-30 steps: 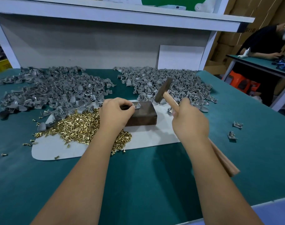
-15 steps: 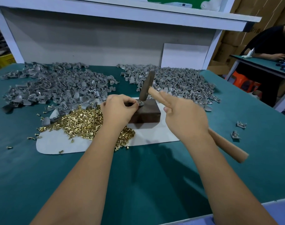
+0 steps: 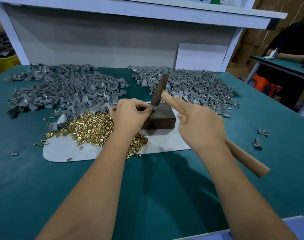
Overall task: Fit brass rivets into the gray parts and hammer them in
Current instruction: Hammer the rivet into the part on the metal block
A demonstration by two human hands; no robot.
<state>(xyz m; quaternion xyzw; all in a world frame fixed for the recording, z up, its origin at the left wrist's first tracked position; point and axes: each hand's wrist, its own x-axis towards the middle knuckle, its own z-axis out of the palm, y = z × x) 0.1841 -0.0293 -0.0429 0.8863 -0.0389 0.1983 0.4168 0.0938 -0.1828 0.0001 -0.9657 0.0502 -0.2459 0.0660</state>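
Observation:
A dark metal block (image 3: 162, 119) stands on a white sheet (image 3: 165, 141) mid-table. My left hand (image 3: 128, 115) pinches a small gray part (image 3: 153, 106) on the block's top left corner. My right hand (image 3: 198, 125) grips a wooden-handled hammer (image 3: 246, 158), index finger stretched along the handle; the hammer's steel head (image 3: 159, 90) stands down on the gray part. A heap of brass rivets (image 3: 90, 127) lies on the sheet left of the block, partly under my left forearm.
Two big piles of gray parts lie behind: one at the left (image 3: 61, 90), one at the right (image 3: 196, 85). Two loose gray parts (image 3: 260, 137) sit on the green table at right. A white shelf frame (image 3: 130, 9) overhangs the back. Another person (image 3: 293, 42) works far right.
The hammer swung down from a raised position right of the block until its head met the gray part. My left hand kept holding the part on the block.

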